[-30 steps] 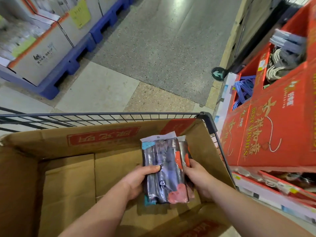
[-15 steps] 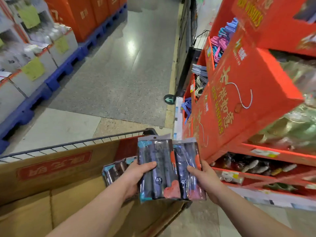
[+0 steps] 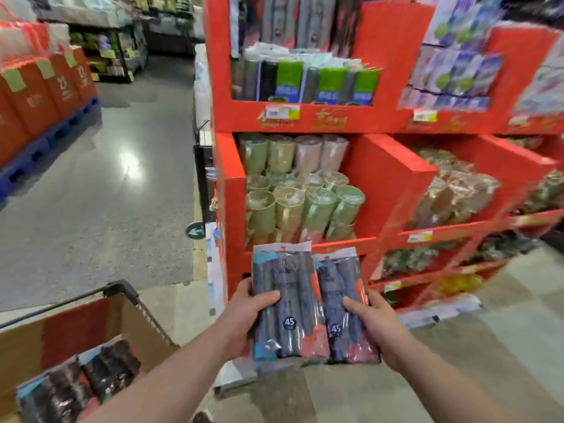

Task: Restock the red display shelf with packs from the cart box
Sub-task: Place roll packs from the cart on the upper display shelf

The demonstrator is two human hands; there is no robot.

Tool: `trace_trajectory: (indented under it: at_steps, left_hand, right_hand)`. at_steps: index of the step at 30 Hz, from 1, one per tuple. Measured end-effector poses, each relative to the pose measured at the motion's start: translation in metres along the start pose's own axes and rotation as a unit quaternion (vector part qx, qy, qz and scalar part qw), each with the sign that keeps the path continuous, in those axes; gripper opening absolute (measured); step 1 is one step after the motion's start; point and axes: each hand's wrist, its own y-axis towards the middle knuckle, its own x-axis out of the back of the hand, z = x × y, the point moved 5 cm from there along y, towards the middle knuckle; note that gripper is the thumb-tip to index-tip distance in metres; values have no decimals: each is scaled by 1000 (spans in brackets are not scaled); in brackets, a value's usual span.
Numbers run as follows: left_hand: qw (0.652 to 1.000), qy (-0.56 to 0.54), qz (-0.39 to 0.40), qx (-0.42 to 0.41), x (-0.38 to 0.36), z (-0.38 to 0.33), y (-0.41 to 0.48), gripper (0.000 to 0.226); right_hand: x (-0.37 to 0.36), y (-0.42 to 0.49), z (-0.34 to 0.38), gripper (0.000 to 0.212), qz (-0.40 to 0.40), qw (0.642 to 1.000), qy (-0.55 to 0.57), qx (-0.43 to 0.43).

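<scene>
Two dark plastic packs marked 45 are held side by side in front of the red display shelf (image 3: 366, 123). My left hand (image 3: 247, 312) grips the left pack (image 3: 290, 303) by its left edge, thumb across the front. My right hand (image 3: 370, 319) grips the right pack (image 3: 338, 303) by its right edge. The cardboard cart box (image 3: 61, 328) sits at the lower left with more dark packs (image 3: 79, 383) lying inside. The packs in my hands hang level with the shelf's lower tiers, short of its front.
The shelf's middle tier holds wrapped green and beige cup sets (image 3: 302, 196); the top tier holds green-labelled rolls (image 3: 323, 77). The cart's dark rim (image 3: 119, 290) runs along the box. Orange boxes on blue pallets (image 3: 39, 96) line the aisle's left side, with grey floor (image 3: 100, 209) between.
The view has swung up and right from the cart to the shelf front. Both hands have carried the two packs out of the box and toward the shelf.
</scene>
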Motion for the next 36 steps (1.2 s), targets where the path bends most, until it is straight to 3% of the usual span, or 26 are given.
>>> trace_trajectory:
  at_steps: [7, 10, 15, 21, 27, 30, 36]
  left_hand:
    - [999, 21, 37, -21, -110, -9, -3, 26]
    - [997, 29, 59, -36, -136, -26, -3, 18]
    - [994, 47, 80, -60, -166, -60, 18, 34]
    - [989, 16, 125, -72, -203, -94, 66, 32]
    - [984, 23, 123, -124, -214, -163, 129, 35]
    - [981, 12, 125, -149, -207, -205, 155, 25]
    - [976, -38, 91, -196, -179, -269, 198, 20]
  right_hand:
    - [110, -7, 13, 14, -48, 998, 38, 31]
    - [130, -3, 26, 23, -58, 996, 54, 49]
    - [150, 10, 59, 23, -52, 992, 94, 72]
    - [176, 50, 105, 34, -78, 987, 90, 105]
    - [173, 112, 177, 37, -76, 982, 99, 140]
    - [158, 148, 216, 34, -68, 981, 93, 156]
    - [126, 208, 296, 44, -87, 970, 35, 224]
